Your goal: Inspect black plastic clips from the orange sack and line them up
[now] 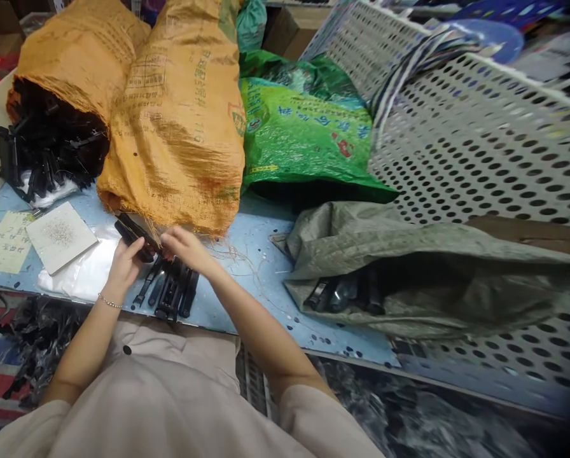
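My left hand [125,264] is closed around some long, narrow black plastic parts [131,234], tilted at the mouth of an orange woven sack [180,127]. Close beside it is my right hand [184,247], its fingers bent together at the sack's frayed edge; what they pinch is hard to make out. Just below both hands, several similar black parts [174,289] lie side by side near the table's front edge. To the left, a white plastic bag [82,270] lies under a square pale tile [60,235] with small specks on it.
Another orange sack [75,51] spills black parts [51,149] at the left. A green sack [304,133] stands behind the blue table [261,254]. At the right, a grey-green sack [428,299] with dark parts inside lies against a perforated white basket [495,140]. A handwritten note [6,245] lies far left.
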Tool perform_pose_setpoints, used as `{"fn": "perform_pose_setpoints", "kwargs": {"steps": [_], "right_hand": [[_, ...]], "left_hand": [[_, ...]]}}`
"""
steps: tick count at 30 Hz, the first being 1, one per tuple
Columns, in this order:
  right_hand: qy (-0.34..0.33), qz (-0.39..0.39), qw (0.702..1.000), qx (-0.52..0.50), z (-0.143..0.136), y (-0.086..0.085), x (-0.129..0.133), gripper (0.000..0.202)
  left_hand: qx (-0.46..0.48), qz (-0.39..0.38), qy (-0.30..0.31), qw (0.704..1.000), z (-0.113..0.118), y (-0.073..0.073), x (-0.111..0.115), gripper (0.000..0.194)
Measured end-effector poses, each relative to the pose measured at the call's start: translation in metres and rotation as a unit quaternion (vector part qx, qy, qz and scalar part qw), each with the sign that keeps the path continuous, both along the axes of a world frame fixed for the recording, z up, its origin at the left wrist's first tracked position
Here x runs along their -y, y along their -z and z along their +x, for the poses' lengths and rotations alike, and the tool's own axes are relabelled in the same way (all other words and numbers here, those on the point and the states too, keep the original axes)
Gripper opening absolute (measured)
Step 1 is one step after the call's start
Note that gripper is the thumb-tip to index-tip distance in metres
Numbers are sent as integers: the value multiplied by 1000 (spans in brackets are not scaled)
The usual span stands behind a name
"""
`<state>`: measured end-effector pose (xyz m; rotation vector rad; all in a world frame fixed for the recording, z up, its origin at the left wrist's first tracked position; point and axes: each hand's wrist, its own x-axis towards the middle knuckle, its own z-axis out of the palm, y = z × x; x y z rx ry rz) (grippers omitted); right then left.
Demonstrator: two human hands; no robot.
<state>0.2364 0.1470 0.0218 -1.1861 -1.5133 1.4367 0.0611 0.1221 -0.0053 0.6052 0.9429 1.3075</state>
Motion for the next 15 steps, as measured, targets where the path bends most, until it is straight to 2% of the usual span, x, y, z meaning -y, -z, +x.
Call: {"fn": "perform_pose_setpoints", "kwargs": {"steps": [2, 4, 5, 6, 7, 9, 11, 13, 15], "right_hand": [[124, 24, 990, -63, 21, -9, -19, 37], [273, 103, 949, -120, 36, -19, -28, 35], [306, 141, 933, -129, 38, -24, -26, 33], [296, 168, 932, -123, 36, -29, -20, 32], [246, 181, 947, -103, 31, -33, -10, 30], [90, 183, 978, -46, 11, -39, 16, 32], [-16, 193, 981, 9, -14, -40, 39, 40], [-34, 209, 977, 26, -33, -36, 50, 49], [-35, 199, 979, -13, -43, -30, 48, 52]], "left_hand": [[-64, 3, -58, 996, -7, 4, 11, 45], [-147, 29, -104, 983, -16, 5, 29, 51], [-182, 48, -103, 977, -20, 3, 39, 54], [-208, 68, -86, 972, -23, 0, 49, 56], [-229, 86, -63, 968, -24, -5, 59, 57], [-289, 109, -42, 950, -24, -18, 74, 59], [-376, 117, -51, 918, -22, -30, 81, 61], [-427, 126, -24, 895, -22, -38, 80, 61], [-407, 153, 38, 900, -24, -42, 75, 63]]}}
